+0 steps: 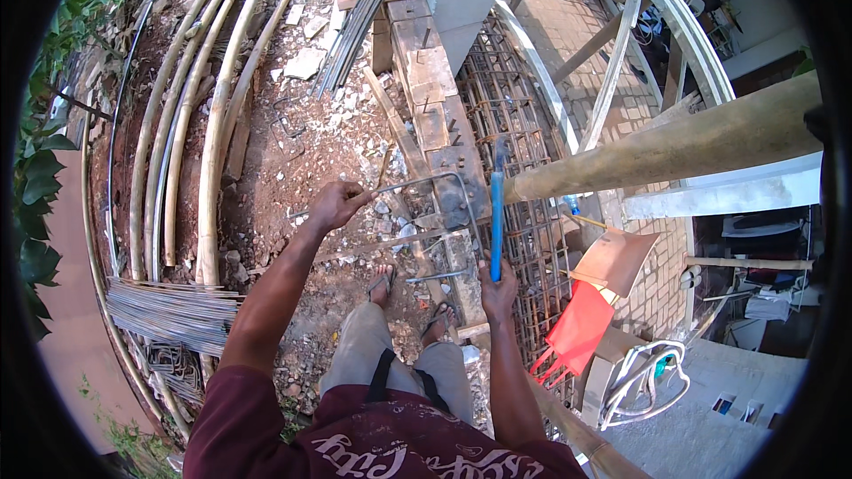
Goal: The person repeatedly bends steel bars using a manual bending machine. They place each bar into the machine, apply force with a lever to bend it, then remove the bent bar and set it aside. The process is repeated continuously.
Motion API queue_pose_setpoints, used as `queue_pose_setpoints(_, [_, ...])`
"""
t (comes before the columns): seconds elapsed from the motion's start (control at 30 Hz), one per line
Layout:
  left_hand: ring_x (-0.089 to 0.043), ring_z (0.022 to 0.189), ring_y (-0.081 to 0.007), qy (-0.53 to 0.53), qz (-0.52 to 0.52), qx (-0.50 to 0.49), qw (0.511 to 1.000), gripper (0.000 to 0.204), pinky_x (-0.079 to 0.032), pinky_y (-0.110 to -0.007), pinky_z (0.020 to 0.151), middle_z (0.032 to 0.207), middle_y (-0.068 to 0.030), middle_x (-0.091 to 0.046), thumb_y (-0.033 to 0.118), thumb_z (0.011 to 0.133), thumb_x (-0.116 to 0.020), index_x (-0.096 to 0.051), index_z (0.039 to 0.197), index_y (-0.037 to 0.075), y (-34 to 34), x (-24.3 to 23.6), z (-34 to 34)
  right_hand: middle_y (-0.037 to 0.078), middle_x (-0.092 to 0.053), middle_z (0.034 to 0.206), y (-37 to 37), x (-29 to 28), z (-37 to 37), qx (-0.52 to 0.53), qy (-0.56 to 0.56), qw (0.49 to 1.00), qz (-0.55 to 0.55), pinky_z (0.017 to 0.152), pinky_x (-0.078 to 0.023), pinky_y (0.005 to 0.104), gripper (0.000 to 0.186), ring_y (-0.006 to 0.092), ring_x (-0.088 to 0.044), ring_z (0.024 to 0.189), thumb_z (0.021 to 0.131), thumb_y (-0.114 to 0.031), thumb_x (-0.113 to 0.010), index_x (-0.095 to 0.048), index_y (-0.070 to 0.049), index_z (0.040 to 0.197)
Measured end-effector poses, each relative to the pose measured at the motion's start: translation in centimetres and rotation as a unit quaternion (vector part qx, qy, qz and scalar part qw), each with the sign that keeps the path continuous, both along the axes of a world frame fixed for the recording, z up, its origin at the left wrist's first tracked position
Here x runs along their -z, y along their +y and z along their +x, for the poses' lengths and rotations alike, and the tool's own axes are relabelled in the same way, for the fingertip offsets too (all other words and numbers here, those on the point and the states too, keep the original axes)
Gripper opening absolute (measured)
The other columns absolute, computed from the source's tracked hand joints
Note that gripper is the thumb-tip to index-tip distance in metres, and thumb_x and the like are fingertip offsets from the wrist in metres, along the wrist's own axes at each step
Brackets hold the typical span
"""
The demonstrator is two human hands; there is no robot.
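Left hand (342,204): fingers closed on one bent metal rod (417,182), which crosses over one wooden beam (462,135). Right hand (499,291): clenched around one blue-handled tool (496,226); cannot tell if it also grips the rod. Sandals (382,281): two.

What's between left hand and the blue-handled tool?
In the head view, the bent metal rod spans from the left hand toward the blue-handled tool, with rubble and timber beneath.
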State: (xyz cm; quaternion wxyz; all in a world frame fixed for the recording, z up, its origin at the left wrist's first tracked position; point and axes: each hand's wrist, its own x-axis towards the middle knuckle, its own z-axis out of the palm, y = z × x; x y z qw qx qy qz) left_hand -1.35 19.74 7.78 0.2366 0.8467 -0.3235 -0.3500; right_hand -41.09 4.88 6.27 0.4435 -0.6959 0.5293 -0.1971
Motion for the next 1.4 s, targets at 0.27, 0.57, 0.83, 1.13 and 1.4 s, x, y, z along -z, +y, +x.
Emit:
queue_pose_setpoints(0.27, [-0.063, 0.060, -0.0201, -0.087, -0.037, 0.015, 0.995, 0.058, -0.050, -0.043, 0.060, 0.068, -0.0091, -0.070, 0.062, 0.087, -0.085, -0.079, 0.084, 0.004, -2.4, 2.8, 3.9, 0.012, -0.070, 0.081, 2.0, 1.1, 2.6, 0.049, 0.013, 0.999, -0.021, 0.070, -0.053, 0.0382, 0.021, 0.0207, -0.066, 0.070, 0.099, -0.018, -0.076, -0.078, -0.003, 0.114])
queue_pose_setpoints(0.57, [-0.052, 0.055, -0.0151, -0.080, -0.038, -0.076, 0.993, 0.062, -0.041, -0.040, 0.054, 0.060, -0.0039, -0.062, 0.065, 0.080, -0.089, -0.076, 0.077, 0.005, -2.4, 3.1, 2.0, 0.013, -0.069, 0.082, 0.7, -0.4, 3.7, 0.015, 0.030, 0.999, -0.032, 0.067, -0.051, 0.0405, 0.014, 0.0251, -0.065, 0.067, 0.096, -0.012, -0.077, -0.076, 0.000, 0.105])
queue_pose_setpoints(0.83, [-0.050, 0.053, -0.0141, 0.022, 0.015, -0.093, 0.995, 0.064, -0.039, -0.036, 0.051, 0.058, -0.0009, -0.061, 0.066, 0.075, -0.094, -0.070, 0.064, 0.007, -3.1, 3.8, 3.0, 0.012, -0.068, 0.079, -3.3, -3.3, -5.3, -0.114, 0.057, 0.992, 0.024, 0.069, -0.050, 0.0381, 0.024, 0.0231, -0.066, 0.072, 0.096, -0.024, -0.082, -0.077, -0.001, 0.099])
queue_pose_setpoints(1.13, [-0.048, 0.052, -0.0121, -0.022, 0.056, -0.097, 0.993, 0.065, -0.034, -0.036, 0.050, 0.054, 0.0024, -0.055, 0.065, 0.074, -0.094, -0.069, 0.058, 0.007, -3.4, 4.7, 3.4, -0.001, -0.055, 0.064, -18.2, -3.0, -14.7, -0.225, 0.252, 0.927, 0.165, 0.060, -0.042, 0.0353, 0.052, 0.0095, -0.048, 0.064, 0.092, -0.057, -0.083, -0.083, -0.006, 0.096])
queue_pose_setpoints(1.4, [-0.058, 0.058, -0.0138, -0.073, 0.063, -0.112, 0.989, 0.060, -0.041, -0.036, 0.054, 0.061, -0.0008, -0.066, 0.065, 0.072, -0.095, -0.080, 0.071, 0.006, -3.1, 5.4, 3.0, -0.005, -0.047, 0.060, -28.0, -2.9, -10.3, -0.378, 0.318, 0.848, 0.192, 0.055, -0.035, 0.0347, 0.070, 0.0087, -0.043, 0.059, 0.092, -0.074, -0.073, -0.081, -0.004, 0.087])
